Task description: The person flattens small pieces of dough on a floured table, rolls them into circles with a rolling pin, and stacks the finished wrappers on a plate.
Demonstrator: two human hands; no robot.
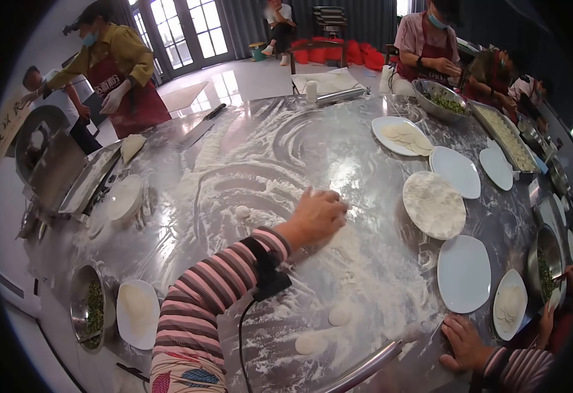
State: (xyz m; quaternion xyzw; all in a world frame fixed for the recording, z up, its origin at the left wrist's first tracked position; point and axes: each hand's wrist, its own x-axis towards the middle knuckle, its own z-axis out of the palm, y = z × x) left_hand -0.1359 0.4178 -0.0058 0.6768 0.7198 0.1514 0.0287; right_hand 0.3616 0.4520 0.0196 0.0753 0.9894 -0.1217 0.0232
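Note:
My left hand (316,217) reaches over the middle of the floured steel table, fingers bent downward and a little blurred; whether anything is in them is hidden. Flat on the table near the front right lies my right hand (464,345), its fingers spread, just below an empty white plate (464,274). Between my arms are two small dough discs (340,314) (311,344) on loose flour. A metal rolling pin (368,368) lies at the near edge, left of my right hand. One little dough lump (242,211) sits left of my left hand.
A plate of flour (434,205) and a plate of wrappers (402,135) stand to the right. Bowls of green filling (93,308) (441,100) sit left and far right. A knife (205,124) lies at the back. Co-workers (113,62) stand around the table.

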